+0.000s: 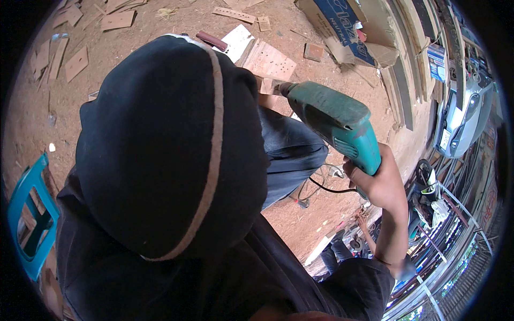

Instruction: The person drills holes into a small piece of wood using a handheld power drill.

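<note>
Neither my left hand nor my right hand shows. Close in front of me, a person in a black cap (160, 139) with a tan band bends over, seen from above and behind. That person's right hand (377, 179) grips a green power drill (332, 109) by its handle. The drill points left, its tip at a small wooden block (266, 85) beside the cap. The person's other hand is hidden by the head and body. A denim-covered knee (294, 155) is bent below the drill. At the lower edge is a dark reddish shape I cannot make out.
Wooden pieces (118, 20) lie on the dirt floor, with a drilled board (270, 60) ahead. A cardboard box (348, 27) and planks (409, 69) stand far right. A teal plastic chair (35, 219) is at left. A black cord (329, 188) trails near the knee; a car (463, 120) is farther right.
</note>
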A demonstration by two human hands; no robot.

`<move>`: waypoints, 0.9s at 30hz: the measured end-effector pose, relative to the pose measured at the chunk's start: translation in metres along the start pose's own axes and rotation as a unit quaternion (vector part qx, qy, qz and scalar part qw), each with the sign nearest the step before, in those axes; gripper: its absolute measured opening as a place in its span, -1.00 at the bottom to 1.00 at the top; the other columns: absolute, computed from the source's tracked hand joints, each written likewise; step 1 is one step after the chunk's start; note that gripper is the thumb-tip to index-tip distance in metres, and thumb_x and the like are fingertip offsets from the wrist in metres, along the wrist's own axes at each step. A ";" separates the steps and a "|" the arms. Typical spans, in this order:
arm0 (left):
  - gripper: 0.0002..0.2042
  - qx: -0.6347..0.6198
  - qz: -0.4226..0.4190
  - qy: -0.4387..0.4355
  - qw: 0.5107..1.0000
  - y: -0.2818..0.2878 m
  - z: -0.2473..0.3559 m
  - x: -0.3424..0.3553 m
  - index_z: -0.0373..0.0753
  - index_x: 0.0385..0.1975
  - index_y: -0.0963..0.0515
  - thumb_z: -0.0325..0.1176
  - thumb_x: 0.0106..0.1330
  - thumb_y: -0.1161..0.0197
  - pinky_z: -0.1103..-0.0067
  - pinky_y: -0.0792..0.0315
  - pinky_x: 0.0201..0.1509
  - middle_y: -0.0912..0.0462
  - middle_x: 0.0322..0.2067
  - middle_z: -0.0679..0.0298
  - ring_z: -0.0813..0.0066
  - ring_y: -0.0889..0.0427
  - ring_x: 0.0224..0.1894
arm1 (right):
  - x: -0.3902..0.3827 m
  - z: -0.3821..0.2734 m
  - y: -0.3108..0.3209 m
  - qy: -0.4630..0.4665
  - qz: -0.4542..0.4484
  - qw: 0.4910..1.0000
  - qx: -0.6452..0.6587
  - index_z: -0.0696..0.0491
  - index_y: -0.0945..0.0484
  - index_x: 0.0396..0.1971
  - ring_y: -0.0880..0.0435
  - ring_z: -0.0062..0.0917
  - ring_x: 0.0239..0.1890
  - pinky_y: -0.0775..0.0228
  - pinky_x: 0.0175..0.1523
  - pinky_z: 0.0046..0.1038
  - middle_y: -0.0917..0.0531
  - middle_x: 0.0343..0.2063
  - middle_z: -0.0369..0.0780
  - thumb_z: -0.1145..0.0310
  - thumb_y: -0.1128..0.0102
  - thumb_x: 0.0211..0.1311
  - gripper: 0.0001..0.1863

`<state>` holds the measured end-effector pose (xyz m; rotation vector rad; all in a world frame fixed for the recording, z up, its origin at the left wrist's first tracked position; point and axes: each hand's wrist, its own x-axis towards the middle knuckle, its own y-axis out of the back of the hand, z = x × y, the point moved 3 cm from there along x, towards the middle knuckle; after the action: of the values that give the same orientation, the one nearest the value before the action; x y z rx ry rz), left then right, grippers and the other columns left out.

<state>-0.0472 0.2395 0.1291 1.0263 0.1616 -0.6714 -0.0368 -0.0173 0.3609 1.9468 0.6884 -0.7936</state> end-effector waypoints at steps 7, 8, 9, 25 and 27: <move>-0.67 0.001 0.009 0.007 1.000 0.001 0.002 -0.002 -0.28 -0.19 -0.59 -0.20 0.14 -0.33 0.19 -0.52 -0.01 -0.70 -0.25 -0.05 -0.08 -0.68 -0.09 | -0.002 -0.002 -0.002 -0.004 0.009 1.000 -0.027 0.25 -0.58 -0.33 -0.56 -0.57 -0.48 -0.42 -0.29 -0.44 -0.60 -0.59 -0.17 0.53 -0.29 -0.02 -0.79; -0.67 -0.002 0.015 0.003 1.000 0.001 0.002 -0.002 -0.28 -0.19 -0.59 -0.20 0.13 -0.33 0.18 -0.52 -0.01 -0.70 -0.26 -0.05 -0.08 -0.68 -0.09 | -0.002 -0.002 -0.002 -0.004 0.010 1.000 -0.029 0.25 -0.58 -0.33 -0.56 -0.57 -0.48 -0.43 -0.29 -0.44 -0.60 -0.59 -0.17 0.53 -0.29 -0.02 -0.79; -0.67 -0.005 0.011 0.005 1.000 0.001 0.001 -0.002 -0.28 -0.19 -0.59 -0.19 0.13 -0.33 0.18 -0.52 -0.01 -0.70 -0.25 -0.05 -0.08 -0.68 -0.09 | -0.002 -0.002 -0.002 -0.002 0.010 0.999 -0.032 0.25 -0.59 -0.32 -0.56 -0.57 -0.48 -0.43 -0.28 -0.44 -0.60 -0.59 -0.17 0.53 -0.29 -0.02 -0.79; -0.65 -0.010 0.016 -0.009 1.000 -0.005 -0.005 0.001 -0.29 -0.19 -0.62 -0.18 0.10 -0.33 0.17 -0.52 0.02 -0.70 -0.25 -0.06 -0.10 -0.68 -0.07 | 0.005 -0.003 -0.005 -0.002 0.006 0.997 -0.073 0.25 -0.59 -0.33 -0.59 -0.50 -0.48 -0.44 -0.26 -0.40 -0.62 -0.58 -0.12 0.49 -0.32 -0.02 -0.77; -0.65 -0.013 0.003 -0.001 1.000 -0.003 -0.005 0.003 -0.28 -0.19 -0.62 -0.18 0.10 -0.33 0.17 -0.52 0.02 -0.70 -0.25 -0.07 -0.10 -0.68 -0.07 | 0.006 -0.001 -0.006 -0.034 0.000 0.998 -0.053 0.25 -0.59 -0.33 -0.58 -0.48 -0.49 -0.44 -0.26 -0.39 -0.61 -0.58 -0.11 0.48 -0.33 -0.02 -0.77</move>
<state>-0.0463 0.2411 0.1231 1.0015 0.1646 -0.6625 -0.0365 -0.0126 0.3536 1.8161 0.6762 -0.8031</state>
